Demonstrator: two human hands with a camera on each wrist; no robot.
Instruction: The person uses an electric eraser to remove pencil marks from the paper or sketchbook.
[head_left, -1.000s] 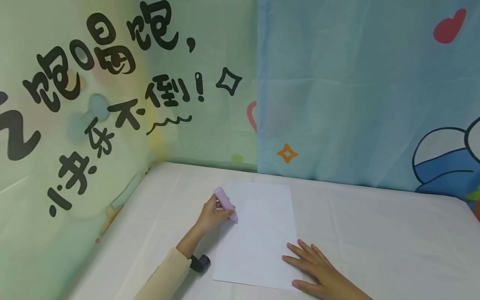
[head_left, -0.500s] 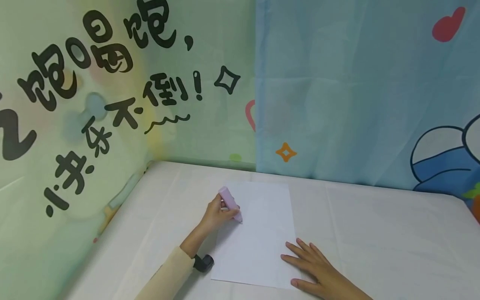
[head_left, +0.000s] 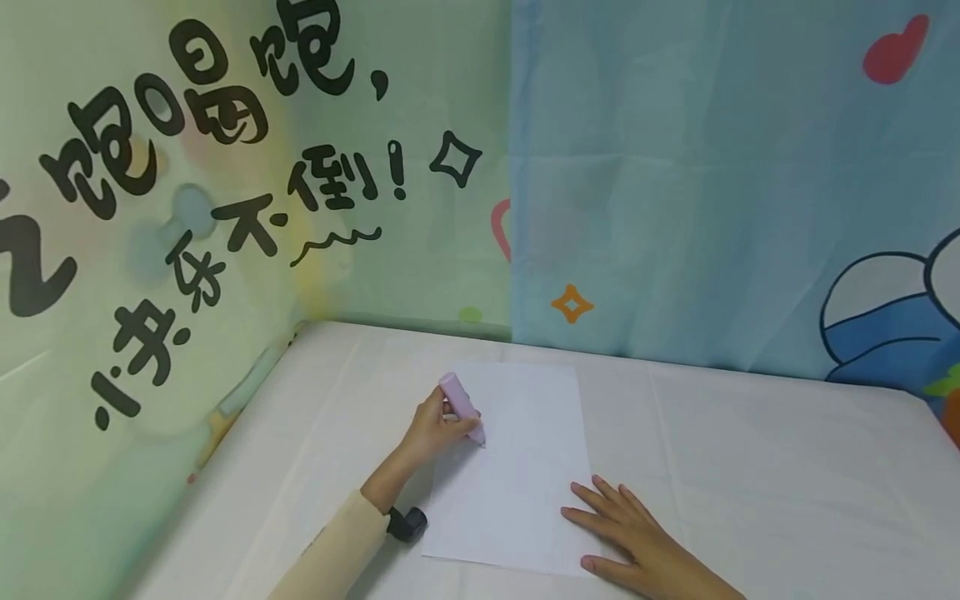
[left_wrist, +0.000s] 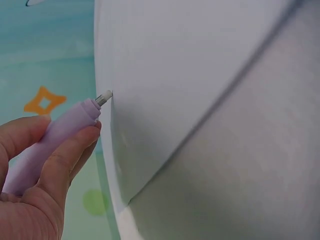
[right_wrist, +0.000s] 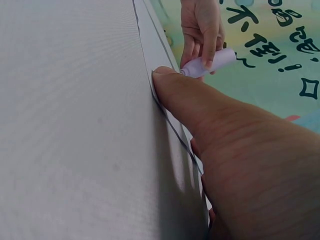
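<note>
In the head view my left hand (head_left: 437, 432) pinches a lilac electric eraser (head_left: 459, 402) between thumb and fingers, tilted with its tip down at the left part of a white sheet of paper (head_left: 525, 467). From the left wrist, a small white eraser tip (left_wrist: 107, 94) shows in a metal holder, right at the paper's surface (left_wrist: 190, 60). My right hand (head_left: 633, 537) lies with spread fingers over the paper's lower right edge. Its thumb (right_wrist: 175, 87) rests at that edge in the right wrist view, where the rest of its fingers are mostly hidden. No marks show on the paper.
A white cloth (head_left: 780, 475) covers the table under the paper. Behind the table hangs a blue printed curtain (head_left: 675, 183), with a green printed one (head_left: 420, 275) bearing black characters to the left. A black wrist camera (head_left: 407, 525) sits below my left wrist.
Over the first half second my left hand slid the eraser a little to the right across the paper; since then it has held its place. My right hand stays put.
</note>
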